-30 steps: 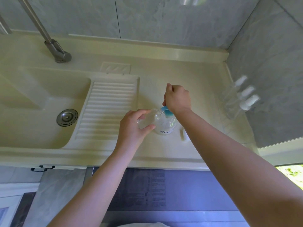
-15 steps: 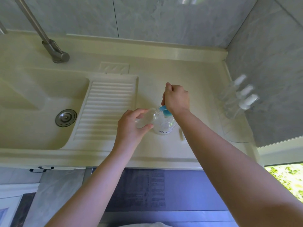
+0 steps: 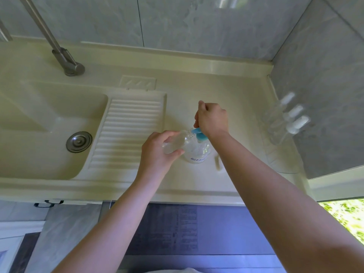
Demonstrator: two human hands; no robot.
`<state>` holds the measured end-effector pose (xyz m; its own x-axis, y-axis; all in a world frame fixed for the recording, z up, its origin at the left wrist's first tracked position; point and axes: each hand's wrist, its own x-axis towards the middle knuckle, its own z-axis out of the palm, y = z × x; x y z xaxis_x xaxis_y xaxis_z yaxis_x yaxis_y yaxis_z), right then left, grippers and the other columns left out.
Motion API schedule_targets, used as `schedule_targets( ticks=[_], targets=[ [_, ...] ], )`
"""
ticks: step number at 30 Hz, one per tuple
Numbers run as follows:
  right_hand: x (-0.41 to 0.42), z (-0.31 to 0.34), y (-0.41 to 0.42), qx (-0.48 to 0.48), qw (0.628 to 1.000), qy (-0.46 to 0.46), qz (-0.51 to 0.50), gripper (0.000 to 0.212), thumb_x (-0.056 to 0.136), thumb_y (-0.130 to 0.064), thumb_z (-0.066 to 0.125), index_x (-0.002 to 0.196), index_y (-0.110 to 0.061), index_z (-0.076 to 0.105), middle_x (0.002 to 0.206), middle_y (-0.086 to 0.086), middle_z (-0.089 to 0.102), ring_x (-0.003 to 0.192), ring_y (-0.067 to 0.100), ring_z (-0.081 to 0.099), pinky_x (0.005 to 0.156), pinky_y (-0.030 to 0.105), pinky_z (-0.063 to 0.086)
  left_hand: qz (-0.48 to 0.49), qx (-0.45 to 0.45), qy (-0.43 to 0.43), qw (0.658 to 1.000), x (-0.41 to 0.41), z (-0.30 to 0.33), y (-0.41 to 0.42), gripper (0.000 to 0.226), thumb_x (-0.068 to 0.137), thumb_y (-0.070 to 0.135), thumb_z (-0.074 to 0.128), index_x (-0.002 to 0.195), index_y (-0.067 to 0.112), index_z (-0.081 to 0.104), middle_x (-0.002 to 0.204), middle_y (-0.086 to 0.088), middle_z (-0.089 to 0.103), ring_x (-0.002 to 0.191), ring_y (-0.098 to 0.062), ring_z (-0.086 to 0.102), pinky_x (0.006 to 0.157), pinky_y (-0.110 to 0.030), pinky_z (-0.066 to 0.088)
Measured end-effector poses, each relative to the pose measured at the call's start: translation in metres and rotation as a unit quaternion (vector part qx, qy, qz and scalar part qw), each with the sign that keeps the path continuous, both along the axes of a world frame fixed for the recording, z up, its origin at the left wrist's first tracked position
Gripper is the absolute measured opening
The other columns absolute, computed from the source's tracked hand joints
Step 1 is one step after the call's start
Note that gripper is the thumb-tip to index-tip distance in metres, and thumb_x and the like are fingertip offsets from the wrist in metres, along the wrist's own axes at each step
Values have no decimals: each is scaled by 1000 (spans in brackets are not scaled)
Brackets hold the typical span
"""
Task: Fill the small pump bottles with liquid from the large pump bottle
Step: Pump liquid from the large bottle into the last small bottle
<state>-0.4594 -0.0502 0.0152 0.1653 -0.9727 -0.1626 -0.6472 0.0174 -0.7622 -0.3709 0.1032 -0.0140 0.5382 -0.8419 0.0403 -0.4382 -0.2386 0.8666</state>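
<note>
Your left hand [image 3: 157,152] curls its fingers [image 3: 169,134] in a grip, forearm reaching forward; your right hand [image 3: 211,119] is fisted, knuckles up, pressing down.

A cream counter [image 3: 226,85] runs under a grey tile wall [image 3: 197,26]. At 9 o'clock sits a sink [image 3: 39,119] with a round metal drain [image 3: 79,141]. Just beside it is a ribbed washboard [image 3: 128,133]. A metal tap [image 3: 65,60] stands at 11 o'clock. Green leaves [image 3: 348,215] show at 4 o'clock.
</note>
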Motion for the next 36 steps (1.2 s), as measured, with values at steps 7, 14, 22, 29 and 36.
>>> schedule_targets(
  ticks=[7,14,22,29,36],
  targets=[
    [5,-2,6,-33,999,27,-9,50,90,-41,27,66,-12,60,70,10,69,69,33,67,73,41,58,-6,-2,-3,1000,0,-3,0,49,70,14,86,107,37,65,97,11,59,93,0,60,83,-1,35],
    [0,-1,4,-11,1000,7,-3,50,95,-38,30,72,-9,64,63,4,71,73,27,68,78,37,56,-3,-3,-8,1000,2,-2,3,48,70,12,87,111,29,68,97,8,59,90,6,57,82,1,34],
    [6,-2,9,-34,998,42,-9,51,89,-43,26,69,-10,59,71,12,69,70,33,66,74,41,58,5,-13,0,1000,0,-3,3,48,69,11,87,108,29,68,93,19,55,90,13,54,82,1,33],
    [-1,2,4,14,1000,4,-21,48,96,-35,32,71,-10,65,61,1,71,73,24,70,77,34,56,7,-12,-5,1000,3,-3,3,49,68,12,87,108,31,68,94,17,56,93,-4,60,83,-2,35],
    [6,0,4,1,999,40,-2,51,85,-43,27,72,-8,61,76,12,71,75,33,68,77,43,58,0,-11,-3,1000,1,-4,1,48,68,12,87,111,27,70,95,10,59,91,6,57,83,0,34]
  ],
)
